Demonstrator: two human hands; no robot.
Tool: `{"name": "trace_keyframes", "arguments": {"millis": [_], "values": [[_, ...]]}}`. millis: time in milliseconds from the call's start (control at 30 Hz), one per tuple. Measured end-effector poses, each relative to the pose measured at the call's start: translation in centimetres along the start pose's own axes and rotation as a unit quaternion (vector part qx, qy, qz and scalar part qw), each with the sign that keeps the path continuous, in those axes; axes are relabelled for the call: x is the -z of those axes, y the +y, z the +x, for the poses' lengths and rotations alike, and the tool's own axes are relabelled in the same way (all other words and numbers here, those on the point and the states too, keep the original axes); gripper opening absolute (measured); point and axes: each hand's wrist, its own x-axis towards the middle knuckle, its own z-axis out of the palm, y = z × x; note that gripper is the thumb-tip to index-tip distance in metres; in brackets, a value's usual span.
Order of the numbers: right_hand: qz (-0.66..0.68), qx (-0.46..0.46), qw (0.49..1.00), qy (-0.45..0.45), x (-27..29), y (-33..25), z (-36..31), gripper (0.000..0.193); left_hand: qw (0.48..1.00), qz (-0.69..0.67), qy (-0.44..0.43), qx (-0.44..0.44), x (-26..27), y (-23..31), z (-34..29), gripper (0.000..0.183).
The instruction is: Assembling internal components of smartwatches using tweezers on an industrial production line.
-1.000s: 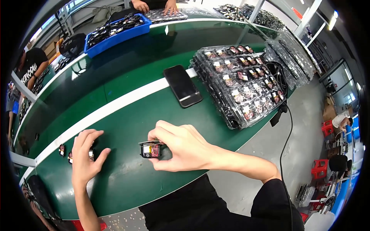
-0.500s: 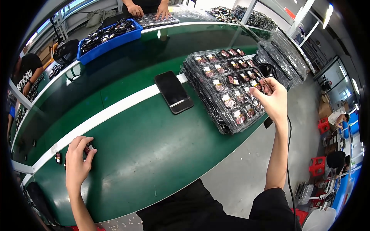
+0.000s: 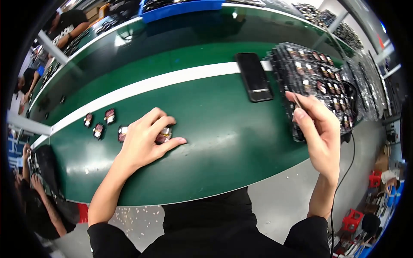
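My left hand (image 3: pixel 144 139) is low over the green table, its thumb and fingers spread apart. Between them lies a small dark part with reddish and pale patches (image 3: pixel 163 136). A similar part (image 3: pixel 122 133) shows by the back of that hand. My right hand (image 3: pixel 322 133) is closed, pinching a thin slender thing (image 3: pixel 297 100) between thumb and fingers; its exact kind is unclear. That hand hovers over the near left side of a stack of clear plastic trays (image 3: pixel 285 81). Rows of similar small parts (image 3: pixel 321 86) fill the top tray.
Several more small parts (image 3: pixel 98 131) lie at the left. A black phone (image 3: pixel 254 77) rests beside the trays, across a white strip (image 3: pixel 172 76). More clear trays (image 3: pixel 368 86) and a black cable (image 3: pixel 343 180) are at the right. A blue bin (image 3: pixel 185 12) stands beyond; people work at the left.
The view has swung left. My left hand has moved right along the table, and more small parts show beside it. My right hand has drawn back toward the tray stack's near left side.
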Motion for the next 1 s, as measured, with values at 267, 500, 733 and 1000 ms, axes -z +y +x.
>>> {"name": "trace_keyframes", "arguments": {"millis": [267,500,733,1000], "values": [[0.142,0.048,0.981,-0.126,-13.2,-0.2,3.6,0.027,0.988,-0.090,-0.124,0.024,4.1,-1.4,-2.3,0.073],[0.325,-0.090,0.922,-0.192,-18.6,0.2,4.3,0.021,0.987,-0.120,-0.102,0.026,2.9,-2.6,-2.7,0.051],[0.319,-0.065,0.927,-0.183,-18.2,0.8,2.8,0.016,0.989,-0.134,-0.063,0.006,1.1,-2.0,-2.8,0.058],[0.171,0.057,0.971,-0.156,-18.8,1.7,2.8,0.015,0.978,-0.195,-0.032,0.061,0.1,-2.8,-2.1,0.059]]}}
